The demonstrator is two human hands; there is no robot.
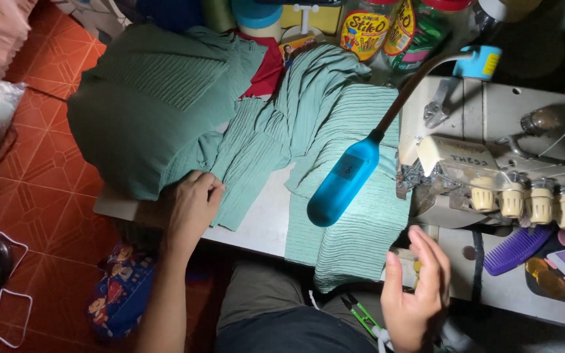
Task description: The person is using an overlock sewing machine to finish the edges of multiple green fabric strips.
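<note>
Green cloth (335, 163) lies in a big heap across the white surface (263, 219), at 12 o'clock. Left hand (194, 202) at 9 o'clock has its grip pinched on the cloth. Right hand (416, 294) at 5 o'clock hangs with fingers apart, holding nothing, near a blue lamp (344, 180).

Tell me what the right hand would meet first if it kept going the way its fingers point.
The right hand is open, fingers aimed up and slightly left. Going straight on, it would probably first meet the edge of the green pleated fabric by the sewing machine; depth is unclear, so it might pass above it.
</note>
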